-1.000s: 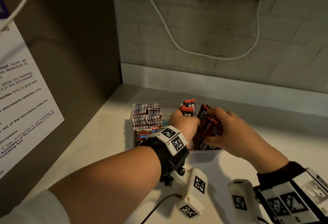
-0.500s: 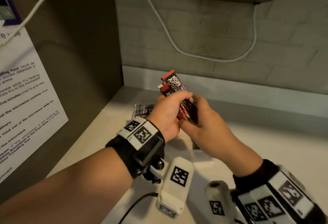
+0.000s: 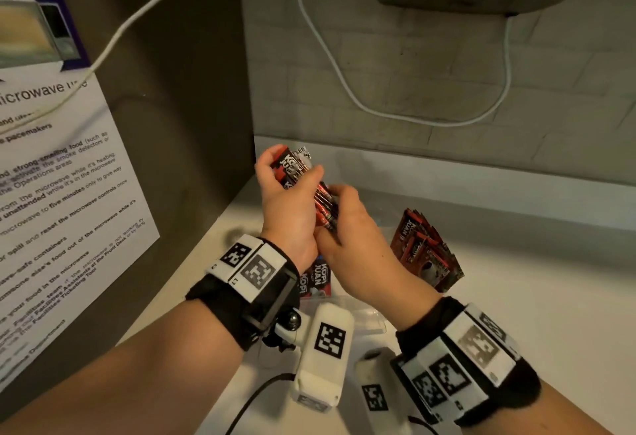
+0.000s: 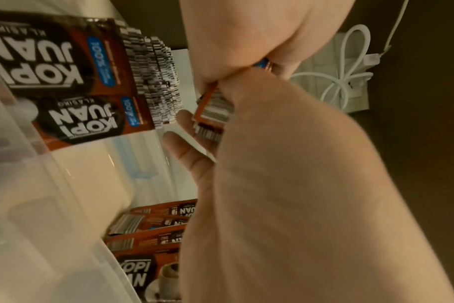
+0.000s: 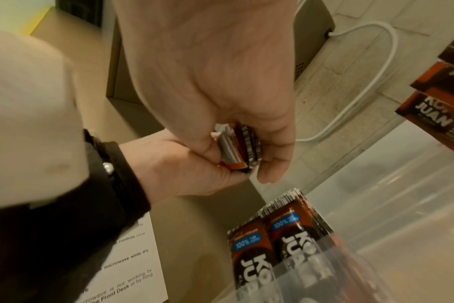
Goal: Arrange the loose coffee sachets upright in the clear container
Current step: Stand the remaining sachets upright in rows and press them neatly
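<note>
While a bundle of sachets (image 3: pixel 298 180) is held above the clear container (image 3: pixel 373 322), it is being squared up for insertion.

The bundle is clamped between both hands: the left hand (image 3: pixel 288 207) is curled round its upper part, the right hand (image 3: pixel 354 238) is pinched on its lower end. Inside the container a neat upright row (image 4: pixel 153 78) stands at the left end, and a slanted bunch (image 3: pixel 425 252) leans at the right end. Judging from this, the edges should be tapped level first, then the bundle lowered on end just beside the upright row, so that nothing is toppled.
</note>
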Action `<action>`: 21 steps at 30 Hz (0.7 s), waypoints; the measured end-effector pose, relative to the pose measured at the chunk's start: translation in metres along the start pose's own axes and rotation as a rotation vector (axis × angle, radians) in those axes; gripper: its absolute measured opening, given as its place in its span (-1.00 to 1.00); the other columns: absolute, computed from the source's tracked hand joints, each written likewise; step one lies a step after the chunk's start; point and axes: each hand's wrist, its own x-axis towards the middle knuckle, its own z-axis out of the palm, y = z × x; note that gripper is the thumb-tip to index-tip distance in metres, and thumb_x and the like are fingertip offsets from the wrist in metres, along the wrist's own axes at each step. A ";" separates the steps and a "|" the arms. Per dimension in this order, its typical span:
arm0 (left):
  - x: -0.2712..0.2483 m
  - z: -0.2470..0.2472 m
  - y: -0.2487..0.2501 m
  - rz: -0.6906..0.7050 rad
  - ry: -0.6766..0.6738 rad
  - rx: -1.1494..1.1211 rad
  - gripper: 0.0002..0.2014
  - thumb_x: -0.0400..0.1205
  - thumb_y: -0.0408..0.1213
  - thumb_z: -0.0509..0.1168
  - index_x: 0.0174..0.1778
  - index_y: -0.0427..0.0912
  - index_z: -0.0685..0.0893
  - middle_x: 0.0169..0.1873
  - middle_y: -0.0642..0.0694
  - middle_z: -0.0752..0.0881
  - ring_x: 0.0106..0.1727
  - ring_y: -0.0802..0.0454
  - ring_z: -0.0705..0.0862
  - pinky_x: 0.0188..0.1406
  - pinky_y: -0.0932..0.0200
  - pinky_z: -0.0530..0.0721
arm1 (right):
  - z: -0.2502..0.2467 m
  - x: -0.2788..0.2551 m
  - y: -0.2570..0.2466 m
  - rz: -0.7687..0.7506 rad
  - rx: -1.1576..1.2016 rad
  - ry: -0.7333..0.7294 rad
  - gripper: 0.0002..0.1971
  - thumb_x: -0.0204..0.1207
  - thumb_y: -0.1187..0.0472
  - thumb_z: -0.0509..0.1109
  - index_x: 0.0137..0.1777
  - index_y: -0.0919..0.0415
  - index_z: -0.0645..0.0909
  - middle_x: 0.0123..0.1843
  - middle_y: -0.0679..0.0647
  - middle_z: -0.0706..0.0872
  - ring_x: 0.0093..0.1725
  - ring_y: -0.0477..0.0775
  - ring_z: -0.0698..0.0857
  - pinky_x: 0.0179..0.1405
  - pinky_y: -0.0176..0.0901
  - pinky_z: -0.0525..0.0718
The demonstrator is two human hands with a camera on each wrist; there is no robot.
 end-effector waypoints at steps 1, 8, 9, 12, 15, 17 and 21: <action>-0.001 -0.001 0.001 -0.015 -0.033 -0.002 -0.53 0.60 -0.47 0.36 0.24 0.19 0.46 0.09 -0.10 0.65 -0.08 0.00 0.70 -0.10 0.05 0.75 | 0.001 0.000 0.001 0.007 0.027 0.009 -0.65 0.61 0.28 0.26 0.34 0.09 0.30 0.19 0.09 0.61 0.03 -0.02 0.67 -0.08 -0.17 0.68; -0.006 -0.009 0.006 -0.186 -0.196 -0.033 -0.46 0.59 -0.30 0.39 0.42 0.12 0.33 -0.03 -0.12 0.70 -0.17 0.00 0.77 -0.24 0.06 0.70 | -0.010 0.001 0.004 0.174 0.445 0.019 -0.82 0.66 0.24 0.23 0.19 0.27 0.42 -0.15 0.03 0.65 -0.31 -0.08 0.61 -0.44 -0.30 0.54; -0.007 -0.012 0.007 -0.237 -0.253 0.022 -0.59 0.60 -0.27 0.37 0.36 0.01 0.48 -0.06 -0.15 0.73 -0.17 -0.05 0.77 -0.21 0.04 0.68 | -0.012 0.000 0.003 0.226 0.575 -0.007 -0.82 0.67 0.23 0.20 0.21 0.25 0.46 -0.20 0.02 0.66 -0.34 -0.08 0.61 -0.47 -0.29 0.54; -0.010 -0.015 0.005 -0.335 -0.347 0.117 -0.70 0.64 -0.18 0.30 0.17 -0.29 0.73 -0.11 -0.16 0.80 -0.17 -0.08 0.76 -0.19 0.06 0.66 | -0.015 -0.003 0.003 0.260 0.712 -0.134 -0.73 0.70 0.18 0.11 0.26 -0.02 0.58 -0.27 -0.14 0.73 -0.33 -0.15 0.68 -0.44 -0.31 0.57; -0.009 -0.018 0.008 -0.345 -0.330 0.116 -0.68 0.64 -0.22 0.33 0.21 -0.36 0.71 -0.14 -0.16 0.83 -0.19 -0.04 0.80 -0.26 0.10 0.78 | -0.013 -0.002 0.006 0.177 0.482 -0.136 -0.78 0.69 0.08 0.16 0.20 -0.12 0.60 -0.07 -0.18 0.77 -0.07 -0.27 0.72 -0.19 -0.43 0.62; -0.007 -0.023 0.009 -0.371 -0.339 0.147 -0.61 0.57 -0.19 0.40 0.25 -0.32 0.69 -0.06 -0.21 0.82 -0.11 -0.12 0.81 -0.15 -0.03 0.78 | -0.014 0.001 0.012 0.152 0.401 -0.028 -0.79 0.63 0.06 0.31 0.19 0.10 0.60 0.08 0.05 0.73 0.02 -0.09 0.71 -0.08 -0.34 0.67; -0.004 -0.032 0.010 -0.455 -0.399 0.215 -0.48 0.39 -0.10 0.46 0.27 -0.19 0.69 0.09 -0.26 0.80 0.06 -0.22 0.80 -0.01 -0.21 0.75 | -0.020 0.004 0.018 0.194 0.502 0.163 -0.77 0.46 0.20 0.52 -0.03 0.25 0.55 -0.28 0.00 0.57 -0.41 -0.21 0.57 -0.49 -0.45 0.56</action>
